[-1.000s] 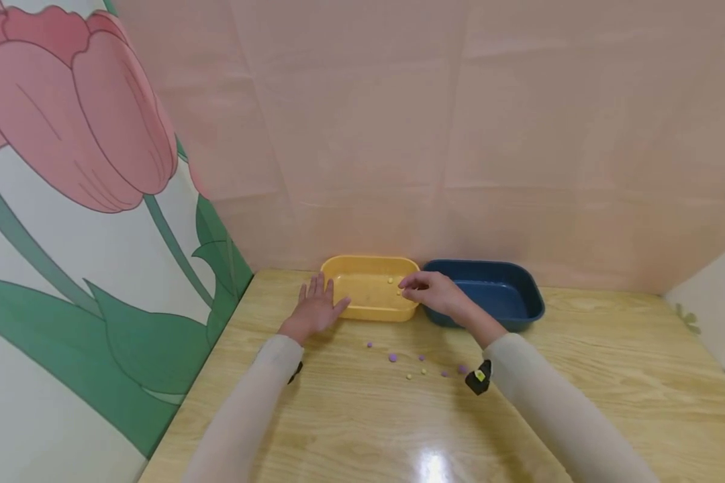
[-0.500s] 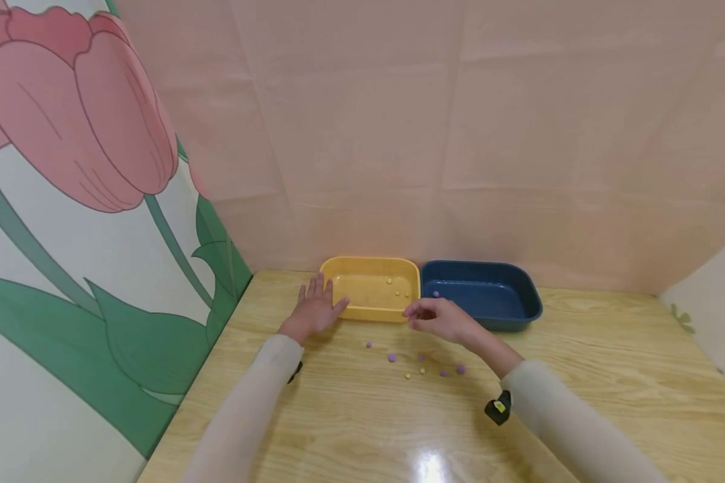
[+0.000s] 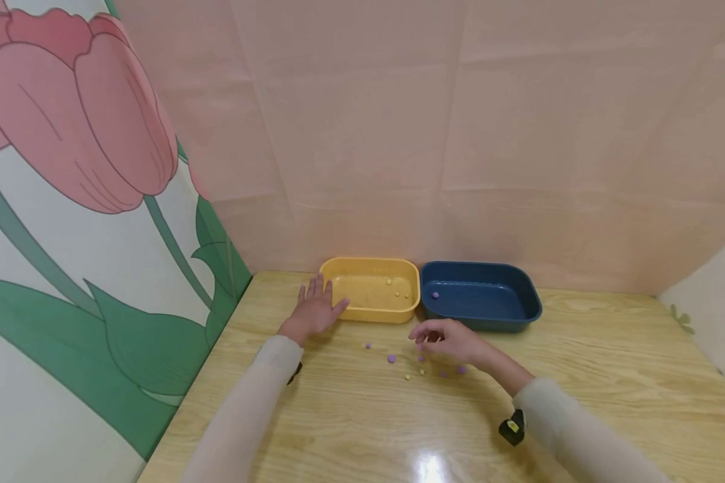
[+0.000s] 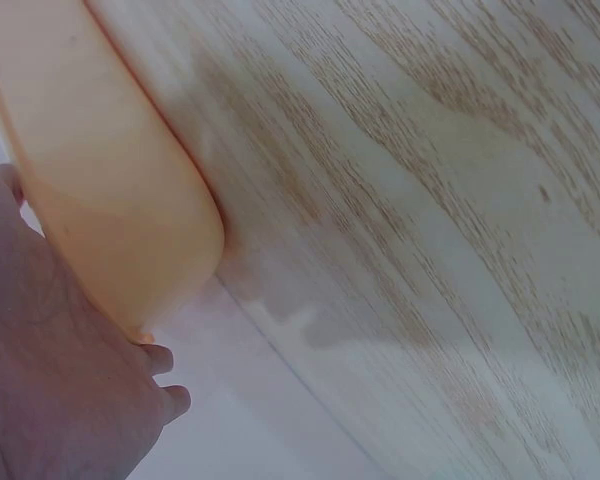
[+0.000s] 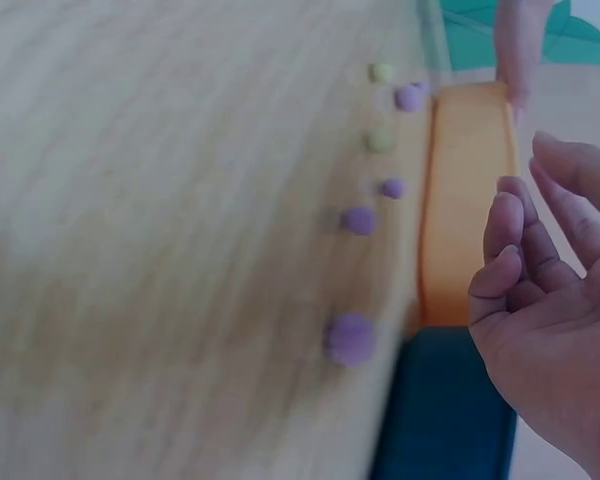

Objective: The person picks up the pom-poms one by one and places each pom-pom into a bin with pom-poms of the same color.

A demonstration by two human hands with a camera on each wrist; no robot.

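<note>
My left hand [image 3: 314, 312] lies with spread fingers at the left end of a yellow plastic tray [image 3: 371, 315]; its fingertips touch the rim. Over the table before a dark blue tray [image 3: 495, 324] hovers my right hand [image 3: 456, 342], holding nothing. In the right wrist view its lower fingers bend loosely, with thumb and index finger apart. Beneath and beside it lie small purple balls [image 3: 391, 359] and two small yellow balls [image 3: 407, 377]. The yellow tray contains three yellow balls [image 3: 389, 282]. One purple ball [image 3: 436, 295] is in the blue tray.
The two trays stand side by side at the back of the wood-grain table [image 3: 350, 422]. Behind them hangs a pink cloth [image 3: 368, 134]. A tulip-patterned panel [image 3: 97, 268] borders the table on the left.
My right hand has drawn back from over the trays' adjoining rims to the balls in front. Another yellow ball now shows in the yellow tray. The left hand has stayed put.
</note>
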